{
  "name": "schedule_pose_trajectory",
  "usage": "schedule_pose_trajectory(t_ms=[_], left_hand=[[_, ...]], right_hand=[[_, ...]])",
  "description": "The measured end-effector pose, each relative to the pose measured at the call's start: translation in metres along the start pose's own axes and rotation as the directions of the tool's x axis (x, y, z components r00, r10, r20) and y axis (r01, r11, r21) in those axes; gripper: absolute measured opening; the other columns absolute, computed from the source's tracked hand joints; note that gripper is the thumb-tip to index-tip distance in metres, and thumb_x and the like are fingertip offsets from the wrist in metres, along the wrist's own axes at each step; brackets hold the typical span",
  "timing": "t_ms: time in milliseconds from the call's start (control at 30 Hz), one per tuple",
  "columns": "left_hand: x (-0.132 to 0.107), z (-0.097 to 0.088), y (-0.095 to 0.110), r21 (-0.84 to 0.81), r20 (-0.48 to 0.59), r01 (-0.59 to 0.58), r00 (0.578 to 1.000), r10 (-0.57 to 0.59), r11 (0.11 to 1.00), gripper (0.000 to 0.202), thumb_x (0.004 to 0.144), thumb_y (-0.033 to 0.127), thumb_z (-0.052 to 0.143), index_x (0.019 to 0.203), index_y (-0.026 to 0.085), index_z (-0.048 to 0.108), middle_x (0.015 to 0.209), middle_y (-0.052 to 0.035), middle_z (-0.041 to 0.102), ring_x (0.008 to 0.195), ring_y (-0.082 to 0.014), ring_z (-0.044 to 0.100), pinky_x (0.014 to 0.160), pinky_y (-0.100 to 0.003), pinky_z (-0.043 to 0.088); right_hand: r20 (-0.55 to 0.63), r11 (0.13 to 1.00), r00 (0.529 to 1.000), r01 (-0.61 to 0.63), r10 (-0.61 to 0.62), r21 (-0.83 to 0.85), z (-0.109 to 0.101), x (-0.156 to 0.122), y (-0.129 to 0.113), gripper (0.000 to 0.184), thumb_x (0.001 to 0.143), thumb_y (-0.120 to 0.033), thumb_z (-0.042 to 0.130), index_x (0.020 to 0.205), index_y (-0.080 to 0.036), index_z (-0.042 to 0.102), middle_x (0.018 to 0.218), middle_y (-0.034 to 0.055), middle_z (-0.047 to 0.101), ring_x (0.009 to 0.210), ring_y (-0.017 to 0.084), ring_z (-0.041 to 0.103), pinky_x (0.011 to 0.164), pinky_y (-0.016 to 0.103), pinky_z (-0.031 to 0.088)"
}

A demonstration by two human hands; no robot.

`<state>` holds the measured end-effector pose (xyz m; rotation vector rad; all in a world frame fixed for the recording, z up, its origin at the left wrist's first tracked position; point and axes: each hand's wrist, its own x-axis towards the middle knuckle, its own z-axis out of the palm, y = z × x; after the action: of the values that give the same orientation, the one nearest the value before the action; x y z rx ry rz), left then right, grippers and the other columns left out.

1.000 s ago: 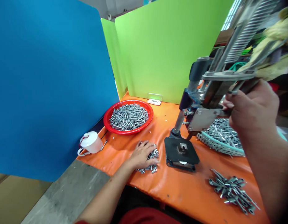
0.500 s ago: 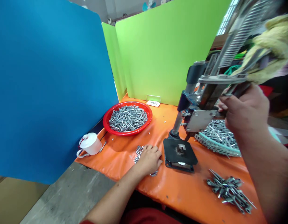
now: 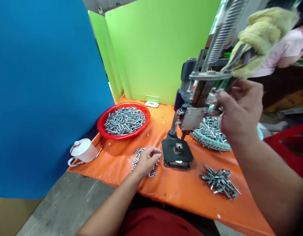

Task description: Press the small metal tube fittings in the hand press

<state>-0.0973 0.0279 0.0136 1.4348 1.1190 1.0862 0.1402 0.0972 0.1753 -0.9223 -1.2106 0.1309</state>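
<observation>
My left hand (image 3: pixel 146 161) hovers at the right side of a small pile of metal sleeves (image 3: pixel 136 154), fingers and thumb drawn together in a pinch. Whatever is between those fingertips is too small or hidden to make out. Up at the right, my right hand (image 3: pixel 242 108) is wrapped round the lever of a hand press (image 3: pixel 193 118). Between the two hands stands the press's black base (image 3: pixel 167 147), with a small metal fixture (image 3: pixel 178 148) on top. Yellow cloth (image 3: pixel 266 28) is wound about the press's upper handle.
A red basin (image 3: pixel 99 126) of metal parts sits at the back left, near a white lidded mug (image 3: pixel 84 150). Behind the press is a pale green basket (image 3: pixel 205 142) of similar parts. Loose metal pins (image 3: pixel 221 182) lie front right. Blue and green panels enclose the table; another person (image 3: pixel 286 49) is beyond.
My left hand has lifted from lying over the sleeve pile into a pinch closer to the press base. My right hand still grips the lever. The whole view has shifted.
</observation>
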Motion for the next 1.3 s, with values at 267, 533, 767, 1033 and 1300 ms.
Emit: schedule_pose_trajectory(t_ms=[267, 533, 767, 1033, 1300], left_hand=[[-0.002, 0.027, 0.026, -0.757, 0.192, 0.338, 0.933, -0.304, 0.560, 0.027, 0.062, 0.018, 0.078, 0.083, 0.011, 0.062, 0.070, -0.0019, 0.066, 0.066, -0.0103, 0.064, 0.068, -0.024, 0.051], [-0.004, 0.061, 0.014, -0.598, 0.136, 0.280, 0.959, -0.249, 0.751, 0.020, 0.069, 0.018, 0.070, 0.086, 0.013, 0.061, 0.083, -0.0052, 0.067, 0.078, -0.0144, 0.064, 0.078, -0.031, 0.051], [0.035, 0.060, 0.000, 0.278, 0.012, -0.218, 0.975, 0.223, 0.935, 0.040, 0.074, 0.010, 0.059, 0.112, 0.019, 0.055, 0.111, -0.0085, 0.058, 0.105, -0.0203, 0.055, 0.092, -0.037, 0.047], [0.057, 0.068, -0.013, 0.438, 0.110, -0.277, 0.961, 0.255, 0.855, 0.024, 0.077, 0.012, 0.053, 0.099, 0.019, 0.057, 0.095, -0.0049, 0.062, 0.091, -0.0189, 0.058, 0.084, -0.036, 0.049], [0.058, 0.078, -0.022, 0.354, 0.097, -0.311, 0.950, 0.296, 0.882, 0.045, 0.071, 0.006, 0.050, 0.113, 0.019, 0.051, 0.107, -0.0067, 0.060, 0.102, -0.0199, 0.057, 0.093, -0.037, 0.046]], right_hand=[[0.501, 0.959, 0.820, -0.198, 0.277, -0.205, -0.027, -0.154, -0.005, 0.015, 0.083, -0.033, 0.059, 0.096, -0.025, 0.061, 0.090, 0.0050, 0.062, 0.081, 0.019, 0.061, 0.072, 0.035, 0.054], [0.534, 0.914, 0.743, -0.301, 0.403, -0.272, -0.039, -0.177, 0.033, 0.016, 0.087, -0.036, 0.053, 0.094, -0.024, 0.062, 0.088, 0.0042, 0.063, 0.081, 0.018, 0.062, 0.074, 0.032, 0.053], [0.638, 0.860, 0.718, 0.112, 0.277, -0.499, -0.034, -0.160, 0.063, 0.022, 0.092, -0.031, 0.042, 0.097, -0.021, 0.062, 0.094, 0.0082, 0.062, 0.089, 0.019, 0.059, 0.080, 0.032, 0.049], [0.621, 0.807, 0.688, 0.087, 0.375, -0.584, -0.032, -0.147, 0.066, 0.026, 0.093, -0.037, 0.039, 0.107, -0.028, 0.059, 0.104, 0.0005, 0.065, 0.094, 0.015, 0.061, 0.085, 0.028, 0.048], [0.503, 0.503, 0.557, 0.169, 0.661, -0.848, -0.131, -0.135, 0.074, 0.021, 0.082, -0.032, 0.054, 0.085, -0.019, 0.070, 0.087, 0.0067, 0.064, 0.079, 0.017, 0.060, 0.069, 0.026, 0.044]])
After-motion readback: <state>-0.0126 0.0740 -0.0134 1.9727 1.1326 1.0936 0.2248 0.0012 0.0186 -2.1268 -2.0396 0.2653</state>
